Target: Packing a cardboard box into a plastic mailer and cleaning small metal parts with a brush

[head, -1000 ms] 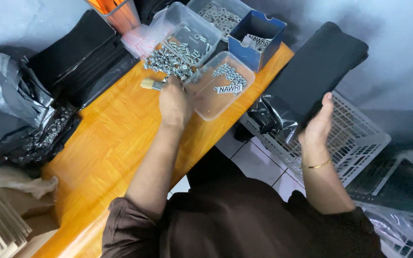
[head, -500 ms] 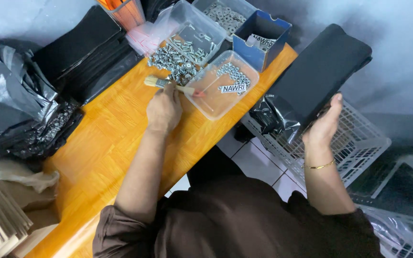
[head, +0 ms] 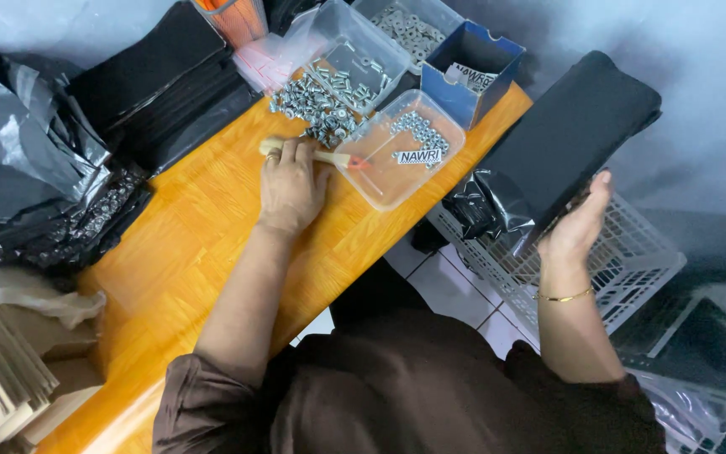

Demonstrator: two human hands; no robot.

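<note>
While left hand [head: 290,187] closes on a wooden-handled tool [head: 306,153] by the screw pile [head: 317,105], right hand [head: 579,225] grips a black pouch [head: 569,139] over the crate [head: 632,252]. Step: picking up the tool; lifting clear likely follows.

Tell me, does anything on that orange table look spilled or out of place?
Yes. A pile of silver screws lies loose on the orange table beside the clear tub, not inside it. The left hand rests just below, on a wooden-handled tool.
</note>
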